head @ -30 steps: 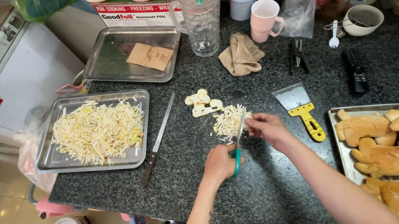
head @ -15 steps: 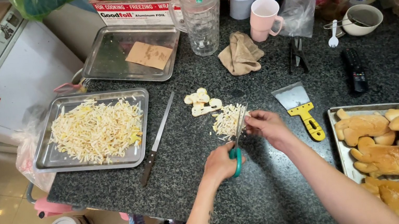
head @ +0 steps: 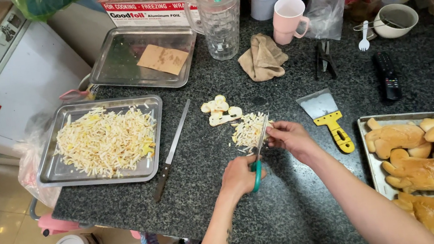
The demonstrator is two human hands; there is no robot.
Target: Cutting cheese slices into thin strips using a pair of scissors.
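Since the earlier frames the two hands have shifted only slightly over the pile of cut pieces (head: 247, 130), with the scissors (head: 258, 150) staying angled up toward it. The left hand (head: 240, 176) is closed around the green handles of the scissors, whose blades point away from the person, tips at the pile's edge. The right hand (head: 290, 137) sits just beside the blades with fingers pinched together on a small pale piece, too small to make out clearly. Uncut pale slices (head: 220, 110) lie just beyond the pile on the dark speckled table (head: 126, 207). A long knife (head: 171, 149) lies to the left, next to a metal tray (head: 46, 170) filled with shredded strips. A yellow-handled scraper (head: 329, 118) rests to the right, near a tray (head: 369, 156) of golden bread rolls.
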